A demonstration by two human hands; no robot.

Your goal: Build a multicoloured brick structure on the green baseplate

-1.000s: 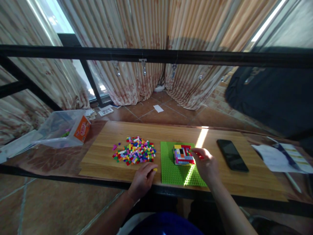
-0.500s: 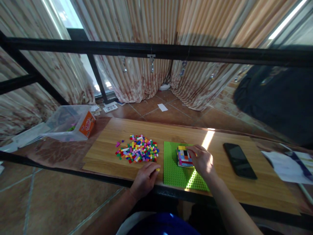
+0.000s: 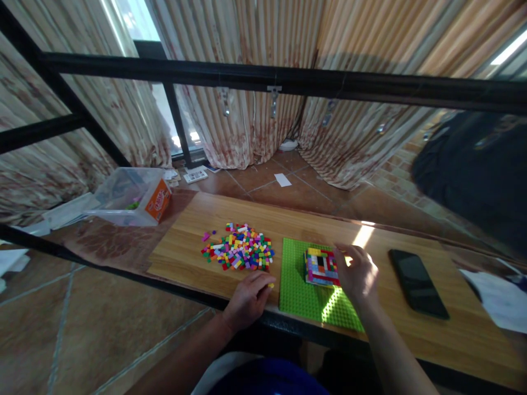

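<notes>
My left hand (image 3: 250,296) rests at the table's front edge, its thumb and forefinger pinched on a small yellow toy brick (image 3: 270,285). A block of colourful stacked bricks (image 3: 321,266) stands on the green baseplate (image 3: 293,293), with a dark gap in its top. At the right side of this block is my right hand (image 3: 359,273), fingers bent together. A yellowish spot shows between its fingers; whether that is a brick or sunlight I cannot make out. Left of the baseplate lies a heap of loose small bricks (image 3: 241,248) in many colours.
A black phone (image 3: 418,283) lies to the right on the wooden tabletop (image 3: 300,219). White papers (image 3: 496,299) are beyond it. At the far left stands a clear plastic box (image 3: 125,197) with an orange label. A black metal bar (image 3: 247,77) crosses above the table's far side.
My right hand has drawn back to the right from the top of the brick block, uncovering more of it. The left hand keeps its pinch on the yellow brick. The whole view has shifted slightly.
</notes>
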